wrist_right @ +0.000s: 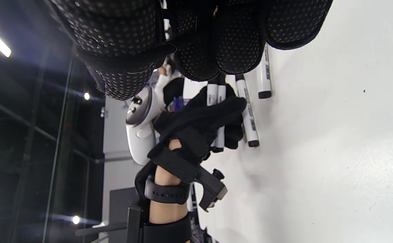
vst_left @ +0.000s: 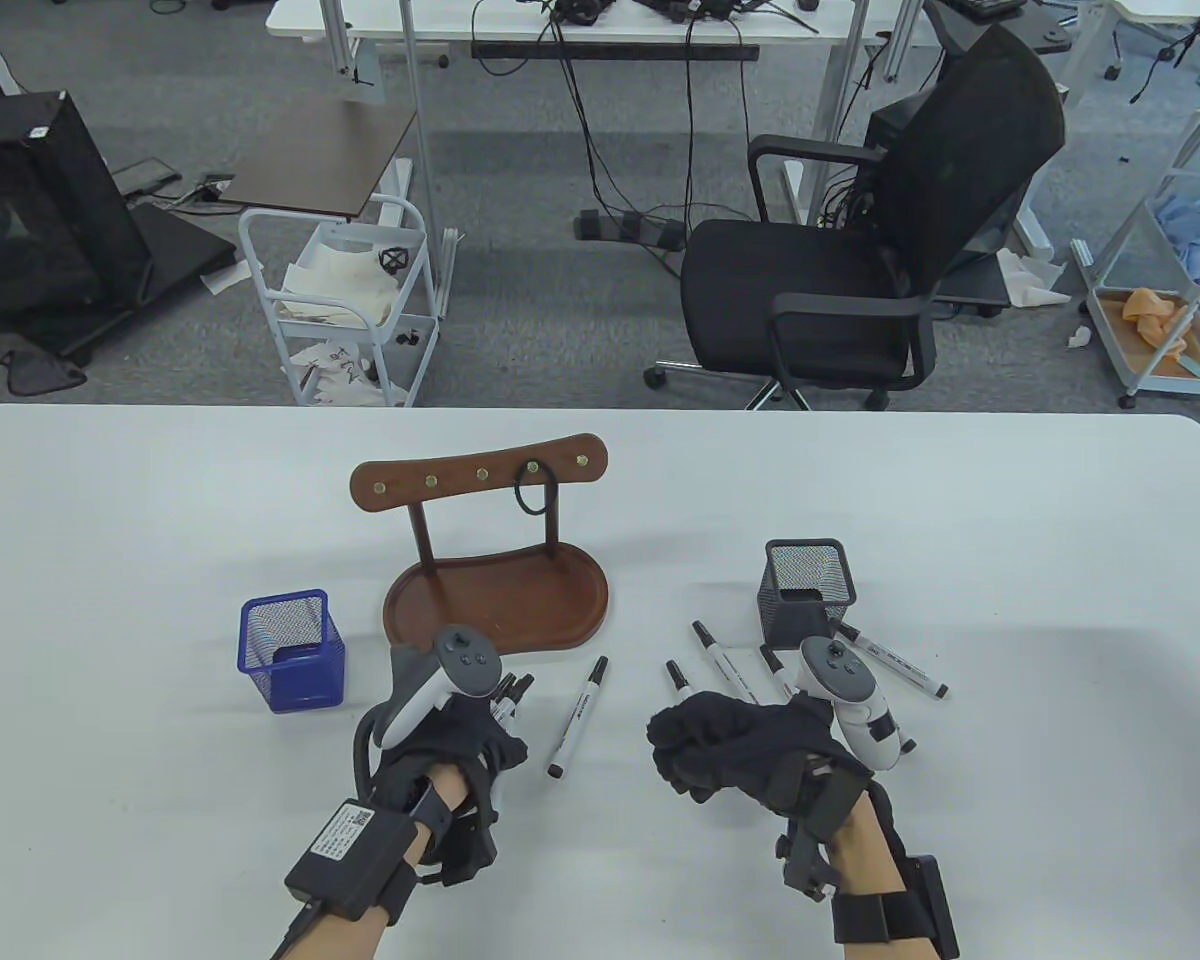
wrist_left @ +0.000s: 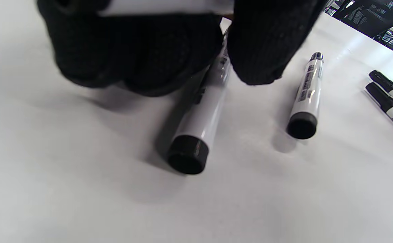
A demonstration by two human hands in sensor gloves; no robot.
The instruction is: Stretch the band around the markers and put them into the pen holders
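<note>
Left hand: fingers curled round a bunch of markers.
Right hand: fingers balled, grip contents unclear.
Band: hanging on rack peg.

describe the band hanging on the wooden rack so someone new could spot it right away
Start at the brown wooden rack in the middle of the white table. Its top bar carries a row of brass pegs. The black band is a thin loop hanging from the second peg from the right, the only peg holding anything.
</note>
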